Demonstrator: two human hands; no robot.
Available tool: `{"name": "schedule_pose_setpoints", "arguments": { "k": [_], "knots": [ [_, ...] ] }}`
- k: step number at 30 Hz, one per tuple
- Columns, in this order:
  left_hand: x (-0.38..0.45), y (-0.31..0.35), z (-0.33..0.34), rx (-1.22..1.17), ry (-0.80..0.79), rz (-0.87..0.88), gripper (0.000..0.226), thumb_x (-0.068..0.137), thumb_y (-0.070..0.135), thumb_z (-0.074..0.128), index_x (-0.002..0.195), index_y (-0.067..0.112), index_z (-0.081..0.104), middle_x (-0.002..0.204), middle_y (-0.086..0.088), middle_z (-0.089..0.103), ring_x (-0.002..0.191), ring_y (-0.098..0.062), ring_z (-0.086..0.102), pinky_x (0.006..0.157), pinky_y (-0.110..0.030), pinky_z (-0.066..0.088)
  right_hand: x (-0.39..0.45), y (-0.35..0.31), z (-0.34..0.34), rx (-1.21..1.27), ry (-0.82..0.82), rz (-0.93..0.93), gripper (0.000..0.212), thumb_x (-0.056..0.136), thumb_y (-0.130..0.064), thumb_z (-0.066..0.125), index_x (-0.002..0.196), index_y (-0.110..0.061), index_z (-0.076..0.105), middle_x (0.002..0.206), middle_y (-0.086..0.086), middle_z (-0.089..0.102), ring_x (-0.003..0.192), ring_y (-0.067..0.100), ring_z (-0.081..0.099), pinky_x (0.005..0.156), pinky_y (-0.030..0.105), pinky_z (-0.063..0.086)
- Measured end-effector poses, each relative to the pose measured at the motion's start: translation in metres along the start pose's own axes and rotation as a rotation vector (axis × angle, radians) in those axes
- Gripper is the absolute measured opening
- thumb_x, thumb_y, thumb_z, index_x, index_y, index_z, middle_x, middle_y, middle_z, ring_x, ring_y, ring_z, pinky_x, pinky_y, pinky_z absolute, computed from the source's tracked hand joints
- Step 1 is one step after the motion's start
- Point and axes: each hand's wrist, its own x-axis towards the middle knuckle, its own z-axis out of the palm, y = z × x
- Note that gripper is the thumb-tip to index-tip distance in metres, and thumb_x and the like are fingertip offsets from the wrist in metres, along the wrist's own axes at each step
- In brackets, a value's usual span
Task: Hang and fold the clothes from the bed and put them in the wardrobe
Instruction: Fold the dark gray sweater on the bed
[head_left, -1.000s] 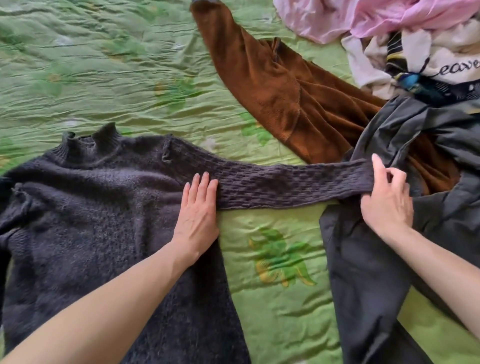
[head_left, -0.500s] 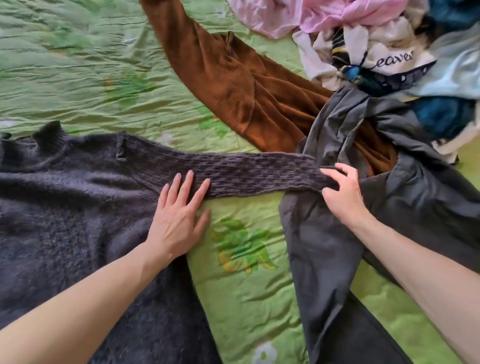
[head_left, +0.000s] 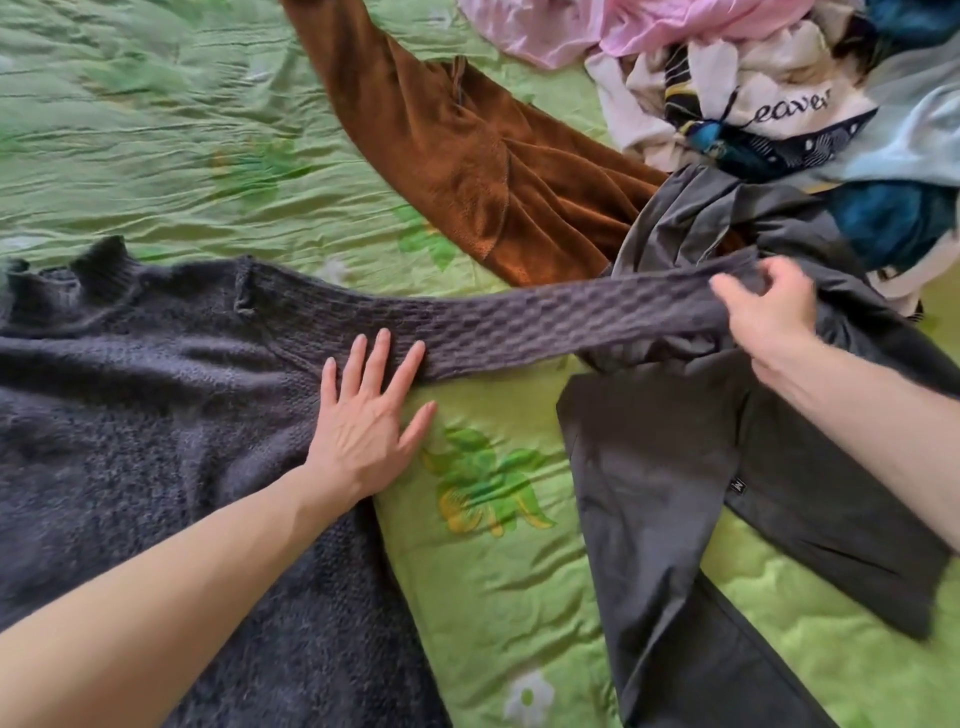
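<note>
Head view: a dark knitted sweater (head_left: 130, 415) lies spread on the green bed (head_left: 156, 156). The left hand (head_left: 363, 431) presses flat on it, fingers straight and spread. The right hand (head_left: 769, 317) pinches the sleeve (head_left: 545, 325) end, stretched over dark grey trousers (head_left: 675, 493).

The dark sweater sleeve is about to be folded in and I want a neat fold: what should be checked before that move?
1. Cuff end of the sleeve gripped by the right hand: ok.
2. Left hand flat at the armpit, pinning the dark sweater: ok.
3. Sleeve straight, without twist: ok.
4. Sweater body flat on the green bedspread: cannot tell, its left part is out of frame.
5. Sleeve free of the grey trousers: not ok, its end lies over them.
</note>
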Motion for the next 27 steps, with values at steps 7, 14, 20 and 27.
{"name": "schedule_pose_setpoints", "arguments": {
  "k": [7,14,20,27],
  "knots": [
    [-0.005,-0.003,0.012,0.065,0.040,0.056,0.077,0.099,0.070,0.012,0.167,0.033,-0.001,0.175,-0.010,-0.002,0.161,-0.030,-0.004,0.129,-0.056,0.004,0.008,-0.004,0.001,-0.110,0.048,-0.029,0.039,0.099,-0.034,0.063,0.124,-0.003,0.060,0.130,0.020,0.063,0.121,0.035,0.056,0.101,0.036,0.038],
    [-0.002,-0.006,0.002,-0.172,-0.053,0.040,0.080,0.096,0.075,0.012,0.166,0.037,0.009,0.175,-0.003,-0.004,0.161,-0.023,-0.010,0.130,-0.049,-0.003,-0.047,-0.021,0.038,-0.032,0.007,-0.021,0.040,0.105,-0.043,0.051,0.126,-0.009,0.059,0.124,0.008,0.064,0.113,0.026,0.059,0.100,0.032,0.043],
    [-0.002,0.005,-0.033,-0.931,0.129,-0.235,0.048,0.107,0.052,0.045,0.148,0.028,0.053,0.143,0.005,0.062,0.137,-0.008,0.051,0.113,-0.025,0.036,-0.134,-0.071,0.096,0.201,-0.246,-0.271,0.027,0.103,-0.039,0.057,0.091,-0.016,0.062,0.089,0.000,0.070,0.086,0.022,0.066,0.079,0.037,0.052],
    [-0.025,-0.022,-0.069,-1.318,0.312,-0.383,0.022,0.100,0.031,0.068,0.102,0.010,0.073,0.091,0.005,0.074,0.084,-0.005,0.068,0.080,-0.021,0.055,-0.241,-0.129,0.163,0.158,-0.777,-0.520,0.010,0.098,-0.031,0.069,0.102,-0.022,0.072,0.084,-0.010,0.075,0.080,0.007,0.070,0.078,0.034,0.055]
  ]
}}
